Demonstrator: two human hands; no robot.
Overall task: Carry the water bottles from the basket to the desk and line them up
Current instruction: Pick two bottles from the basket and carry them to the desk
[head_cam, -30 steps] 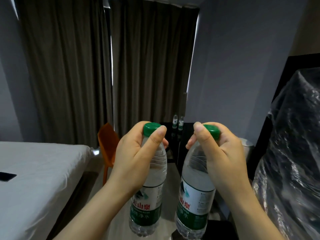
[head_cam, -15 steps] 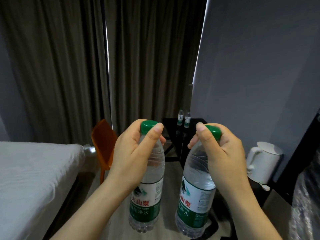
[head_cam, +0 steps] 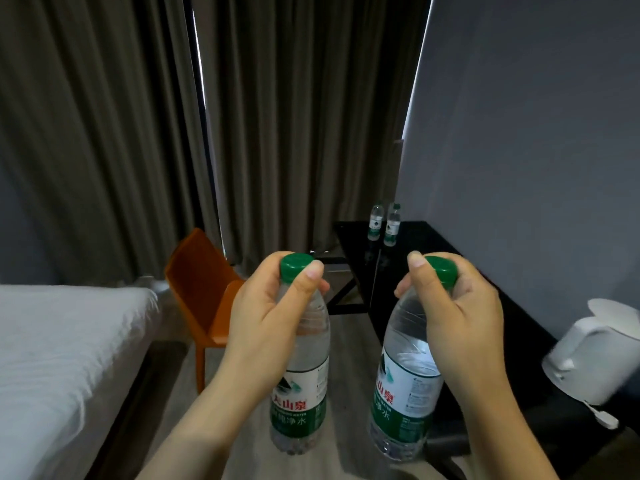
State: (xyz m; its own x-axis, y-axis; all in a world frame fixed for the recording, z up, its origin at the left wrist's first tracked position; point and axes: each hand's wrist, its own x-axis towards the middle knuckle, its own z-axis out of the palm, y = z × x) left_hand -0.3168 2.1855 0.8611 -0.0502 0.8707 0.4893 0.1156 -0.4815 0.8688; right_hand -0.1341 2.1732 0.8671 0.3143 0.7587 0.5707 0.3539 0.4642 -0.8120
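Now closer to the black counter (head_cam: pixel 433 237) than a sec ago; kettle (head_cam: pixel 595 351) has come fully into view on the right. Left hand (head_cam: pixel 266 327) has its grip closed round the neck of one water bottle (head_cam: pixel 304 386), right hand (head_cam: pixel 460 327) same on the other bottle (head_cam: pixel 401 393), both hanging upright mid-air. Two bottles (head_cam: pixel 384 223) already stand side by side at the counter's far end, so prob. next: walk on, set these beside them.

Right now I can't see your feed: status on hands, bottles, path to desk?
Left hand and right hand each grip a bottle by the neck. Two bottles already standing on desk. Orange chair left of path, floor ahead open.
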